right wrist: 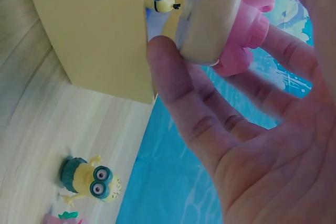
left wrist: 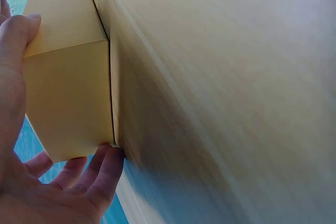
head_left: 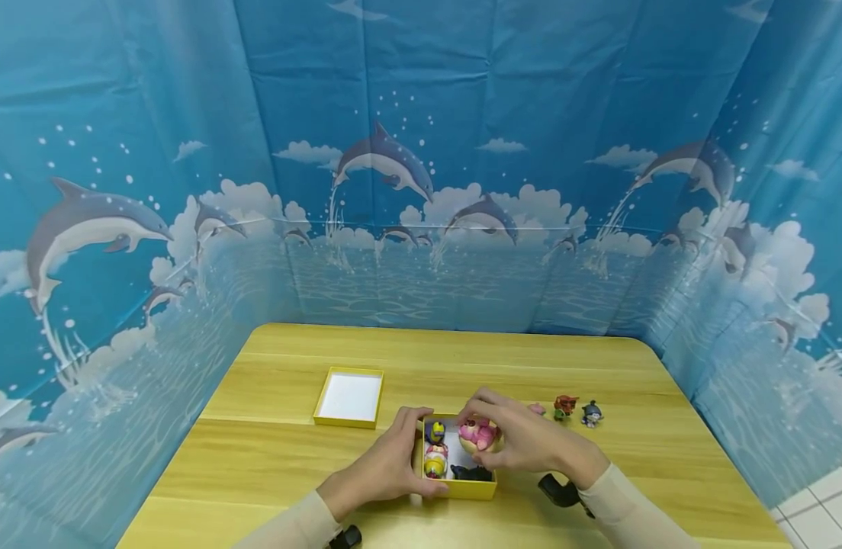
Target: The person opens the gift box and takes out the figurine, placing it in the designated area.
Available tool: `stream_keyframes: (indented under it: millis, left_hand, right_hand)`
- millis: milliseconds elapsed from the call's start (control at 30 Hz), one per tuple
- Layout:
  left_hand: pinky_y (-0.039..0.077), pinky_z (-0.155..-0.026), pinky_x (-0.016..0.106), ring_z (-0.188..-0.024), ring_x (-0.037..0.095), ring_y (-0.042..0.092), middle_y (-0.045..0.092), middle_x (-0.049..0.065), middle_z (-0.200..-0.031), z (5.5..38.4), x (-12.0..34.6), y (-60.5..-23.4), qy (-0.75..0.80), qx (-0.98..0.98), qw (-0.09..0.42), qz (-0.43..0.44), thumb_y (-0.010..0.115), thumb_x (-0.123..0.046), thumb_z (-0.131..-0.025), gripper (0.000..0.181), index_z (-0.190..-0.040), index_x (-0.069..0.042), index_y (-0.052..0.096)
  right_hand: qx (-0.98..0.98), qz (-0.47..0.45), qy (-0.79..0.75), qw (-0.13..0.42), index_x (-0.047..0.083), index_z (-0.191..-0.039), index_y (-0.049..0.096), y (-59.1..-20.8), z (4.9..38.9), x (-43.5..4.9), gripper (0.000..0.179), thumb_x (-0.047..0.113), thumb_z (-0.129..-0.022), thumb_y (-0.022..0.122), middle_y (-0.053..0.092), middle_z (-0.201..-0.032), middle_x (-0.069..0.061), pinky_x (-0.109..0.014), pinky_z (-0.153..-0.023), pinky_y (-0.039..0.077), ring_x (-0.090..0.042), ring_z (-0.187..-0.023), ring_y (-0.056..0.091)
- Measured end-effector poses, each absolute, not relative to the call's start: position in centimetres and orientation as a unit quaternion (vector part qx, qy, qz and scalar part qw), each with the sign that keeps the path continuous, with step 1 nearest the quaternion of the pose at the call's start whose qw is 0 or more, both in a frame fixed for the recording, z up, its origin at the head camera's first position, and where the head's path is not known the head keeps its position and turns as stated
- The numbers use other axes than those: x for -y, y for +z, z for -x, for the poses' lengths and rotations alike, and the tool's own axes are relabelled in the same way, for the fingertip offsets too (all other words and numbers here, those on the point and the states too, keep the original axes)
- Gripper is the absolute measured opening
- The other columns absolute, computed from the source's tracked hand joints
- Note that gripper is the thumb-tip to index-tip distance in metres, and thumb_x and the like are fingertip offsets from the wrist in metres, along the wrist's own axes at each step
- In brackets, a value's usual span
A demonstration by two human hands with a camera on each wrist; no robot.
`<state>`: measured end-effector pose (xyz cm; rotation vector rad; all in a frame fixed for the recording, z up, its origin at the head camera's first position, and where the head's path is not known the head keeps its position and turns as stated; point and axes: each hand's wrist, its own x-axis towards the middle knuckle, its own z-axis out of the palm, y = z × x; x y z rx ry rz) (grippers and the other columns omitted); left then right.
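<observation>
On the left of the table (head_left: 270, 457) lies a shallow yellow tray (head_left: 351, 396), white inside. The left hand (head_left: 391, 460) has its grip around a smooth, rectangular yellow box (head_left: 472, 490). Over its right part, the right hand (head_left: 520, 433) grips a smooth pink figure (head_left: 479, 436) with round cream base. Farther right stand small colourful figurines (head_left: 564, 406).
</observation>
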<state>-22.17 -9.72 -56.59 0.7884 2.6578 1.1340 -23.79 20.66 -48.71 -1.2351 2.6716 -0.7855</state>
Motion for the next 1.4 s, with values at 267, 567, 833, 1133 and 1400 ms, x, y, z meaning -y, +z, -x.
stream_keyframes:
  millis: [267,567,833,1133,1400]
  left_hand:
    - [0.061,-0.116,0.039,-0.129,0.014,0.065,0.048,0.009,-0.166,22.2,9.7,-56.7,0.374,-0.887,0.072,-0.26,0.098,-0.073,-0.084,0.13,-0.179,-0.015,0.032]
    - [0.062,-0.113,0.036,-0.124,0.011,0.064,0.049,0.008,-0.162,22.2,9.6,-56.3,0.372,-0.888,0.079,-0.259,0.098,-0.071,-0.085,0.129,-0.18,-0.014,0.031]
    - [0.061,-0.114,0.037,-0.126,0.012,0.064,0.049,0.006,-0.162,22.1,9.6,-56.3,0.366,-0.892,0.078,-0.255,0.099,-0.071,-0.084,0.129,-0.179,-0.015,0.032]
    - [0.06,-0.116,0.038,-0.128,0.012,0.063,0.049,0.007,-0.163,22.0,9.6,-56.3,0.371,-0.891,0.082,-0.248,0.099,-0.071,-0.084,0.129,-0.18,-0.016,0.032]
    - [0.06,-0.116,0.037,-0.128,0.012,0.063,0.05,0.006,-0.161,22.0,9.6,-56.2,0.373,-0.892,0.081,-0.243,0.101,-0.069,-0.083,0.13,-0.18,-0.017,0.032]
  right_hand:
    - [-0.887,0.383,-0.254,0.042,0.025,-0.143,0.073,-48.7,23.8,-21.3,0.044,0.03,-0.103,0.091,0.078,-0.136,0.008,-0.031,-0.089,0.062,-0.005,-0.113,0.071]
    - [-0.879,0.38,-0.283,0.045,0.028,-0.143,0.075,-48.8,23.8,-22.3,0.047,0.043,-0.103,0.093,0.08,-0.139,0.002,-0.03,-0.085,0.066,-0.011,-0.115,0.075]
    - [-0.881,0.375,-0.286,0.037,0.029,-0.141,0.077,-49.2,23.7,-23.2,0.047,0.038,-0.099,0.097,0.08,-0.139,0.001,-0.033,-0.087,0.068,-0.011,-0.116,0.075]
    - [-0.881,0.366,-0.298,0.028,0.026,-0.14,0.078,-49.5,23.4,-24.1,0.047,0.036,-0.098,0.098,0.078,-0.138,-0.003,-0.03,-0.08,0.066,-0.007,-0.11,0.07]
    - [-0.893,0.358,-0.273,0.012,0.023,-0.14,0.077,-49.6,23.3,-24.9,0.051,0.043,-0.097,0.097,0.076,-0.132,0.002,-0.03,-0.08,0.059,-0.002,-0.103,0.063]
